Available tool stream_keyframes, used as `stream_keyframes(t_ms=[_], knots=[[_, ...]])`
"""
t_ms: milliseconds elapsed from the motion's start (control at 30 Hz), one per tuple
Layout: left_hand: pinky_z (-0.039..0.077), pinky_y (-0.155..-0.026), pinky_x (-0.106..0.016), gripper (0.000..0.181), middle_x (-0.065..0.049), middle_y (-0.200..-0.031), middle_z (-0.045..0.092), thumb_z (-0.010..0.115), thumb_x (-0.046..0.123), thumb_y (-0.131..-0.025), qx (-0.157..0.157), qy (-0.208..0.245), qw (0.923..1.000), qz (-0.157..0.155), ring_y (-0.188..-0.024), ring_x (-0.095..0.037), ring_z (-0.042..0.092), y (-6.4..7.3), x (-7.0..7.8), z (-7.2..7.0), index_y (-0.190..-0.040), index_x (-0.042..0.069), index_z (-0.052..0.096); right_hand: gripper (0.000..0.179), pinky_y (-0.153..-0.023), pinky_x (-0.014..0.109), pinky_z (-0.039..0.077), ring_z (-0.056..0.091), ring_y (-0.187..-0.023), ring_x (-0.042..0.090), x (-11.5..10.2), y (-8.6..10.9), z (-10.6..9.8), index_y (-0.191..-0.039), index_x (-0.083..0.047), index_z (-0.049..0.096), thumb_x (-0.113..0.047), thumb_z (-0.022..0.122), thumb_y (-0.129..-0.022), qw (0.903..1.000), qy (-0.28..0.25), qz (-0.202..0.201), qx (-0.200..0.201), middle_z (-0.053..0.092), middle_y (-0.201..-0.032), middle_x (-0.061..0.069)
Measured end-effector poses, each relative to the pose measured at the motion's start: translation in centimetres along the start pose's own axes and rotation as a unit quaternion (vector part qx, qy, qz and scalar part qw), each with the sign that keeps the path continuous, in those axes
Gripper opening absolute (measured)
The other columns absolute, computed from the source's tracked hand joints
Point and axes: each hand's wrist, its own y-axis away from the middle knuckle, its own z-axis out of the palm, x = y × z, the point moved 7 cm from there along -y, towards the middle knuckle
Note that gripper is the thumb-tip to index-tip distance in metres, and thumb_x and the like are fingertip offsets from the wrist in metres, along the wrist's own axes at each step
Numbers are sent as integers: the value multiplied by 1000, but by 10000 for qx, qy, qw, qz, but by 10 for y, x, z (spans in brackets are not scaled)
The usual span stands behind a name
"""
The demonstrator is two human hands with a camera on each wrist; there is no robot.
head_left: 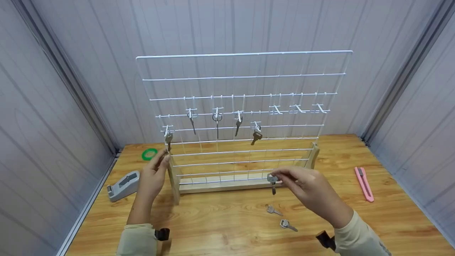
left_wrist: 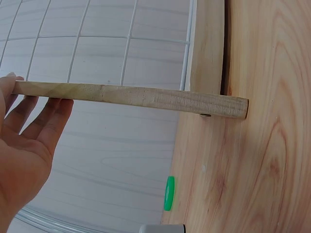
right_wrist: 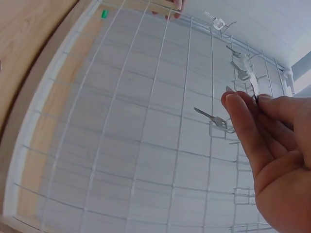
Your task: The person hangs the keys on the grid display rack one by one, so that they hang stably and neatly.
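Note:
A white wire grid rack (head_left: pixel 245 153) stands upright on a wooden base, with keys hanging from several hooks. My left hand (head_left: pixel 153 176) holds the top of the rack's left wooden upright (left_wrist: pixel 131 96), thumb on one side and fingers on the other. Just above that hand hangs the leftmost key (head_left: pixel 169 138). My right hand (head_left: pixel 316 192) pinches another key (head_left: pixel 273 180) between thumb and fingertips, in front of the lower right of the grid. Nearest to it on the rack is a hanging key (head_left: pixel 256 137). Two loose keys (head_left: pixel 273 210) lie on the table below.
Three hooks at the upper right, one a white hook (head_left: pixel 298 108), hold no keys. A grey tape dispenser (head_left: pixel 123 186) and a green tape roll (head_left: pixel 149 154) sit on the left of the wooden table (head_left: pixel 213 231). A pink utility knife (head_left: pixel 364 185) lies right. Panel walls surround the table.

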Motion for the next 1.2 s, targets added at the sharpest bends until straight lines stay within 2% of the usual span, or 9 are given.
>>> stream_keyframes(t_ms=[167, 300, 433, 533, 633, 733, 867, 1033, 1200], knots=[[51, -119, -53, 47, -17, -152, 64, 55, 31, -114, -6, 23, 10000, 31, -141, -31, 60, 1, 3, 0, -158, 15, 55, 14, -65, 9, 54, 69, -72, 0, -6, -4, 0, -110, -11, 79, -4, 76, -98, 9983, 449, -323, -206, 81, -95, -3], [51, -119, -51, 47, -16, -152, 64, 55, 31, -113, -14, 48, 10000, 20, -140, -29, 61, 0, 4, 0, -158, 16, 55, 12, -62, 12, 58, 69, -72, -2, 2, -5, 6, -112, -11, 79, -9, 69, -105, 9953, -52, 434, -861, 80, -91, -2], [51, -120, -51, 47, -16, -152, 64, 56, 31, -113, -13, 89, 10000, 11, -141, -29, 60, 0, 4, 0, -157, 17, 55, 18, -65, 16, 62, 73, -75, 1, 11, -2, 13, -120, -7, 76, -12, 63, -109, 9744, -679, 1305, -1698, 80, -93, 2], [50, -121, -53, 47, -17, -152, 63, 56, 31, -113, -7, 123, 9999, 21, -142, -33, 59, 0, 3, 0, -157, 15, 55, 23, -68, 17, 63, 74, -79, 3, 14, 0, 17, -129, -4, 73, -10, 59, -110, 9582, -805, 1552, -2265, 80, -97, 5], [47, -123, -56, 48, -18, -154, 61, 56, 33, -113, -50, 115, 9999, -2, -145, -35, 57, 0, -1, 0, -158, 16, 54, 22, -69, 18, 63, 73, -81, 3, 13, 0, 17, -127, -4, 72, -6, 58, -110, 9563, -655, 1458, -2446, 80, -99, 6], [46, -124, -56, 51, -18, -157, 60, 55, 35, -113, -108, 91, 9999, -24, -147, -34, 55, -1, -2, 1, -160, 15, 52, 16, -67, 20, 60, 68, -80, 0, 8, -3, 13, -116, -10, 74, -6, 60, -109, 9676, -187, 1130, -2250, 79, -97, 3], [48, -123, -52, 51, -16, -157, 59, 55, 35, -113, -105, 68, 9999, -7, -147, -32, 56, -1, -2, 1, -160, 14, 51, 11, -65, 23, 58, 65, -77, 1, -5, -9, 6, -109, -13, 71, -4, 66, -105, 9843, 651, 171, -1630, 77, -94, -2], [50, -121, -52, 49, -16, -156, 61, 56, 33, -113, -25, 19, 10000, 45, -144, -32, 58, -1, 0, 0, -159, 13, 53, 19, -68, 23, 63, 74, -78, 8, -20, -15, -6, -113, -6, 71, 3, 75, -96, 9831, 1296, -1160, -578, 80, -97, 1], [50, -121, -53, 49, -16, -155, 62, 56, 32, -113, -25, 20, 10000, 46, -144, -33, 58, 0, 1, 0, -158, 15, 54, 21, -83, 21, 65, 81, -93, 15, -19, -24, -20, -117, -4, 75, 3, 73, -97, 9853, 1128, -1273, 155, 83, -104, 3]])
